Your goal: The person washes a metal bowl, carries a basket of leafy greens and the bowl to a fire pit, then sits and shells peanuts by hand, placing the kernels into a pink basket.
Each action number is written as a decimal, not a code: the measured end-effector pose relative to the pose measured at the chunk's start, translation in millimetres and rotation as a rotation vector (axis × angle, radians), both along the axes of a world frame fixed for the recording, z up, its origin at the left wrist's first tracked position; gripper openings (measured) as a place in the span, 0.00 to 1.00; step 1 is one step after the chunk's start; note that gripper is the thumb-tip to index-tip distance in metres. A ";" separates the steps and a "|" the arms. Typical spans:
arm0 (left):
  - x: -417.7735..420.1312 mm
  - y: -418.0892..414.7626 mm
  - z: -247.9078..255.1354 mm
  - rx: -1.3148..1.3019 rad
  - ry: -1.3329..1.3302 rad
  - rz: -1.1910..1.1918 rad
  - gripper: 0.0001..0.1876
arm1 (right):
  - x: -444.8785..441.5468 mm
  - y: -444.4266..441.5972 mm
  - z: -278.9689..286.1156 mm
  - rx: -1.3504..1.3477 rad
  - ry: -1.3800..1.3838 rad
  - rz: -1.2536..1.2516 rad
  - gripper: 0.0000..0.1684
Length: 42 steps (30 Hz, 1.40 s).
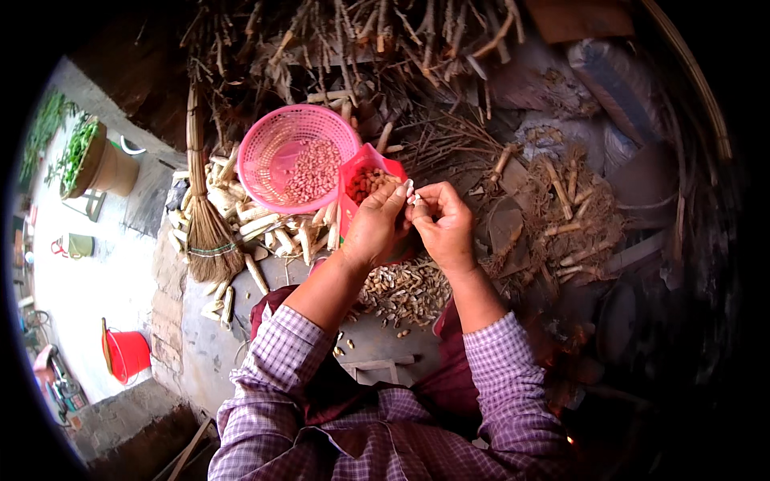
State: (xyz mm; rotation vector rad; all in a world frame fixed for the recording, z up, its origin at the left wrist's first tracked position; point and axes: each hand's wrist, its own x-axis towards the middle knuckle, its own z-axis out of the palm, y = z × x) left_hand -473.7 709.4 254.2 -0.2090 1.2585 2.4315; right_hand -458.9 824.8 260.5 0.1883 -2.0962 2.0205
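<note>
Both hands meet over the near side of a red bag [348, 210]. Between the thumb and fingers of my left hand [374, 227] is a pale piece of peanut shell [409, 184]. My right hand [446, 225] pinches another whitish shell piece [416, 201] right beside it. Unshelled peanuts [372, 179] fill the bag, partly hidden by my left hand. Left of the bag, a pink plastic colander [245, 171] holds shelled peanut kernels [314, 170]. Below my wrists, a heap of peanut shells [404, 293] lies on the floor between my legs.
A straw broom [210, 240] leans left of the colander over corn cobs [258, 223]. Dry branches [385, 36] are stacked ahead, with rooted stalks [562, 222] to the right. Small flames [574, 337] glow at lower right. A red bucket [129, 353] stands outside at left.
</note>
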 end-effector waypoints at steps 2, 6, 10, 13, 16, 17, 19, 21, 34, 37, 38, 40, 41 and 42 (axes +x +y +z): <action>-4.9 -18.0 -3.0 -0.050 0.029 0.033 0.10 | -13.3 -13.9 -8.2 0.009 0.041 0.058 0.05; -16.0 -54.2 5.7 -0.251 0.156 0.126 0.11 | -37.8 -46.9 -12.1 0.009 0.029 0.134 0.06; -39.6 -102.2 1.7 -0.677 0.305 0.394 0.12 | -71.7 -91.5 -8.2 0.174 0.100 0.121 0.05; -49.6 -131.6 -1.0 -0.874 0.221 0.514 0.13 | -99.5 -109.4 -24.0 0.228 -0.031 0.122 0.04; -43.7 -140.7 -7.2 -0.907 0.241 0.526 0.14 | -92.9 -112.7 -33.4 0.133 -0.067 0.104 0.04; -43.0 -140.5 -5.8 -0.930 0.272 0.517 0.14 | -88.8 -110.8 -35.0 0.118 -0.053 0.105 0.05; -40.8 -131.9 0.5 -0.915 0.339 0.457 0.14 | -84.1 -99.4 -35.4 0.098 -0.032 0.127 0.05; -37.2 -116.5 3.8 -0.829 0.406 0.342 0.13 | -78.5 -76.8 -34.0 0.095 -0.028 0.157 0.04; -18.3 -71.2 0.3 -1.019 0.657 -0.035 0.16 | -31.5 21.2 -39.6 0.844 -0.043 0.033 0.10; -14.6 -76.1 -3.2 -0.961 0.564 0.038 0.14 | -34.3 -14.4 -41.9 1.034 0.126 0.182 0.08; -12.9 -77.2 -0.7 -0.950 0.530 0.048 0.14 | -40.9 -24.5 -45.0 1.149 0.104 0.288 0.10; -11.1 -81.7 1.9 -0.955 0.534 0.073 0.13 | -58.2 -45.6 -90.4 1.207 0.183 0.251 0.16; -12.5 -79.7 3.4 -0.945 0.542 0.079 0.12 | -69.4 -51.0 -123.2 1.245 0.217 0.223 0.19; -17.1 -69.4 10.0 -0.920 0.550 0.054 0.12 | -90.6 -43.1 -162.2 0.479 -0.145 0.231 0.22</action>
